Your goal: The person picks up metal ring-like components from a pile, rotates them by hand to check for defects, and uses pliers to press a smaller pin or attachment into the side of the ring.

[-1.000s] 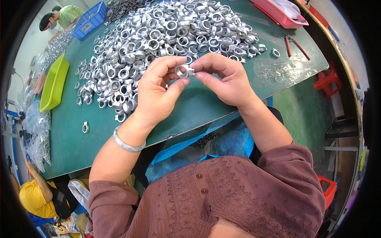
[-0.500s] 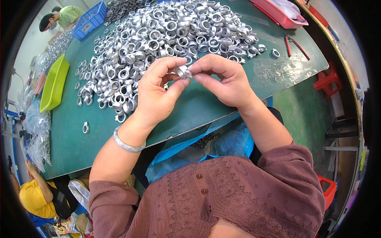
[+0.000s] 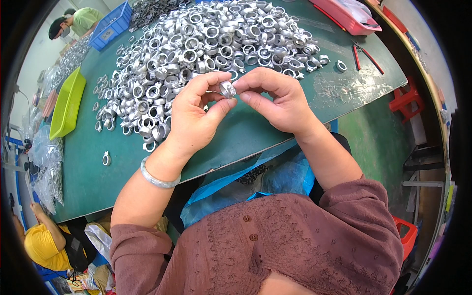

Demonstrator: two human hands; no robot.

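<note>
A small silver metal ring point(image 3: 227, 90) with a lug on its side is held up over the table's near part. Thumb and fingers of my left hand point(image 3: 199, 110) pinch it from the left. My right hand point(image 3: 275, 101) is closed too, with thumb and forefinger tips at the ring's right side, by the lug. Whether a smaller part sits between those tips is too small to make out. Beyond both hands spreads a large heap of similar silver rings point(image 3: 201, 46) on the green table point(image 3: 196, 164).
One loose ring point(image 3: 106, 158) lies at the left, another point(image 3: 341, 66) at the right near red-handled pliers point(image 3: 366, 56). A yellow-green tray point(image 3: 68, 103), a blue crate point(image 3: 110, 27) and a red tray point(image 3: 351, 17) stand around the heap. Two other people are at the left.
The ring has turned slightly between my fingers, so its lug now faces more toward me. Both hands stay in nearly the same place.
</note>
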